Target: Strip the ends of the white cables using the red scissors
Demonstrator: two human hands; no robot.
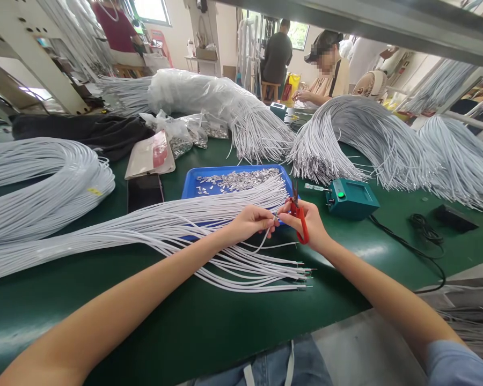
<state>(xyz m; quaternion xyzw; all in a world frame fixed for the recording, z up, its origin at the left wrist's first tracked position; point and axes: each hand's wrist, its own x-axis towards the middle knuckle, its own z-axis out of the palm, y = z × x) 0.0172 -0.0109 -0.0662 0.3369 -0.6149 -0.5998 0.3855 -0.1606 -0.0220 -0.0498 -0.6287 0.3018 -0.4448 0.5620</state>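
My left hand (254,221) pinches the end of one white cable (266,236) between thumb and fingers. Right beside it, my right hand (309,221) has red-handled scissors (301,219) in its grip, blades pointing up and away. Its thumb and fingertip also meet at the same cable end, where a small shiny piece shows. Behind the hands lies a blue tray (190,185) with many small metal pieces (241,179). A bundle of white cables (145,217) stretches in from the left, some ends on the tray, others on the table with bared wire tips.
A teal box (352,199) with a green button stands right of my right hand, its black cord (406,246) trailing off. Large cable bundles (370,134) line the back. At left are a phone (145,194), a pouch (151,155) and coiled cables (64,177). A co-worker (330,80) sits opposite.
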